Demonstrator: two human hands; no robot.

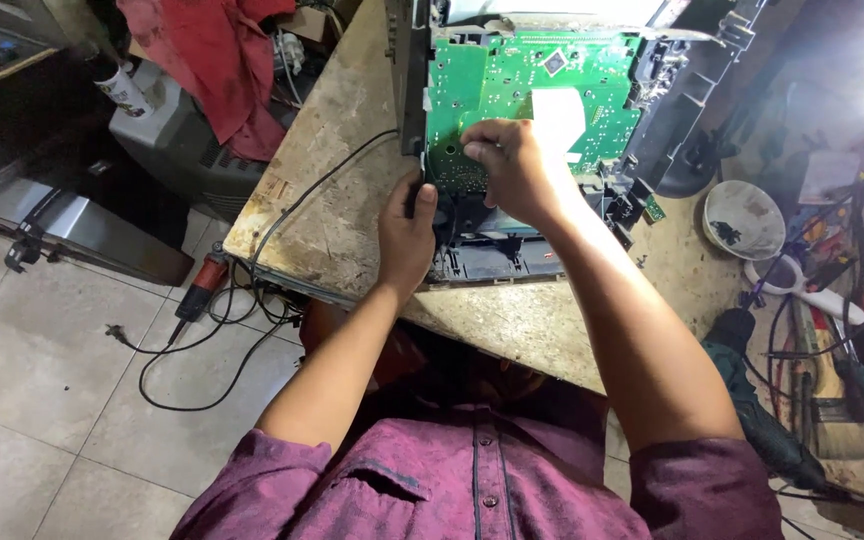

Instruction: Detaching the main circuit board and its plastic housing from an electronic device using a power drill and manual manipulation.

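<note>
Green circuit board [532, 95] mounted upright in an opened dark device chassis [497, 255], standing on a worn wooden workbench [337, 200]; taken as landmark. Head view only.

Left hand [407, 235] at lower left corner of board, fingers curled around chassis edge, thumb up against frame; closed grip on chassis. Right hand [512, 165] laid over lower middle of board, fingers bent and pressed to its face; fingertips hidden, so whether anything is pinched cannot be told. White paper label [559, 115] on board just right of right hand.

Black cable [312, 190] running left of board across bench and over edge. Red-handled tool [202, 285] on tiled floor, below and left of board. White bowl [744, 220] right of board. Red cloth [222, 60] far left of board, draped over grey machine [167, 140].
</note>
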